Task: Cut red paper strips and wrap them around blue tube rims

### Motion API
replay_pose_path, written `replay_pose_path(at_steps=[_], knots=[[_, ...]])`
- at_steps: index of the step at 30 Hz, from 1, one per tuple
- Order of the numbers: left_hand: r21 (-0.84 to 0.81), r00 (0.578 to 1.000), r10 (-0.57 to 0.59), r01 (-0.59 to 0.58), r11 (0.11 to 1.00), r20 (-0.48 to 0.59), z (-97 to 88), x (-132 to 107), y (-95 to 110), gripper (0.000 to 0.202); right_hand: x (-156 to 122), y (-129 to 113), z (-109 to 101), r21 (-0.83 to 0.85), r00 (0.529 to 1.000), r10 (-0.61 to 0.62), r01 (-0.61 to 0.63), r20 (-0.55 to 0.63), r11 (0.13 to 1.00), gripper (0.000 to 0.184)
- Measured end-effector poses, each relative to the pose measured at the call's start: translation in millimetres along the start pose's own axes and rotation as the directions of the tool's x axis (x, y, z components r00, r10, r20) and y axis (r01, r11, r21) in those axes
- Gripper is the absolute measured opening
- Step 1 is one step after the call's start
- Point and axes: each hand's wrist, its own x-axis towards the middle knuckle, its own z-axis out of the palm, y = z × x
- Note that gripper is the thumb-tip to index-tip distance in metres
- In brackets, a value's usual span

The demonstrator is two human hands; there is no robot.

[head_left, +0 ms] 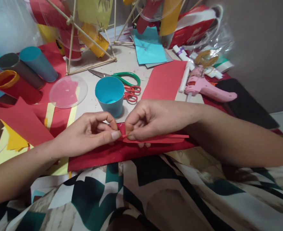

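A narrow folded strip of red paper (165,139) stretches out to the right from between my fingertips, low over the red covering at the table's near edge. My left hand (93,130) pinches its left end between thumb and forefinger. Close beside it, my right hand (148,120) pinches the same strip with thumb and fingers; the part inside the grip is hidden. Just beyond both hands stands a blue paper cup (110,94), upright and open at the top. Green-handled scissors (128,77) and red-handled scissors (131,93) lie behind it, partly covered.
Paper tubes (37,64) and a clear plastic disc (68,91) occupy the left. A wooden-stick frame (71,41) stands at the back. On the right lie a pink glue gun (208,89), a white stick (184,77), red paper (165,78) and blue paper (148,46).
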Motion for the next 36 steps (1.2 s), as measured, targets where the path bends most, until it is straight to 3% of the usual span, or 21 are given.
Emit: replay_pose_path(at_steps=[10,20,25,30,36], knots=[[-0.252,0.981,-0.138,0.17,0.953,0.139,0.6,9.2,-3.7,0.014,1.4,2.2,0.1,-0.015,1.0,0.004,-0.004,0.028,1.0,0.018],[-0.321,0.99,-0.102,0.129,0.938,0.1,5.2,6.1,-4.3,0.012,9.5,9.1,1.2,0.0,0.999,-0.02,0.02,0.027,1.0,0.02],[-0.338,0.984,-0.107,0.149,0.929,0.141,-5.1,10.6,-3.7,0.01,5.3,6.5,-3.2,0.021,1.0,0.006,-0.006,0.019,1.0,0.018],[-0.33,0.99,-0.096,0.127,0.935,0.107,-17.0,13.3,-4.6,0.006,-0.8,3.0,-11.0,-0.022,1.0,0.005,-0.005,-0.008,1.0,0.02],[-0.324,0.99,-0.077,0.111,0.939,0.117,-12.3,12.4,-4.7,0.009,3.1,6.6,-10.3,0.03,0.999,0.02,-0.022,0.04,0.999,0.02]])
